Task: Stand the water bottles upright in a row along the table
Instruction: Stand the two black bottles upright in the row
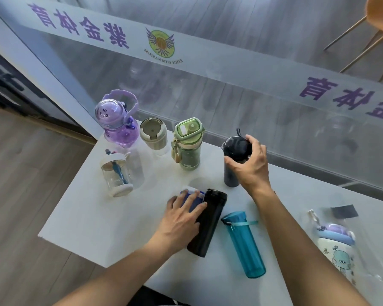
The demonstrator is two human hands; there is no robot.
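Note:
On the white table point(102, 217) a purple cartoon bottle point(117, 124), a beige cup point(153, 135) and a green bottle point(188, 144) stand upright along the far edge. A clear jar bottle point(116, 173) stands in front of them. My right hand point(250, 164) grips the lid of a dark navy bottle point(231, 173), which stands upright. My left hand point(184, 215) lies over a blue-and-white bottle point(191, 192) lying flat, mostly hidden. Beside it lie a black bottle point(208, 226) and a teal bottle point(244, 244).
A white cartoon bottle with a blue lid point(338, 252) lies at the right edge, a dark grey patch point(344, 212) behind it. A glass wall with a frosted lettered band point(208, 60) runs right behind the table. An orange chair point(380, 16) stands beyond the glass.

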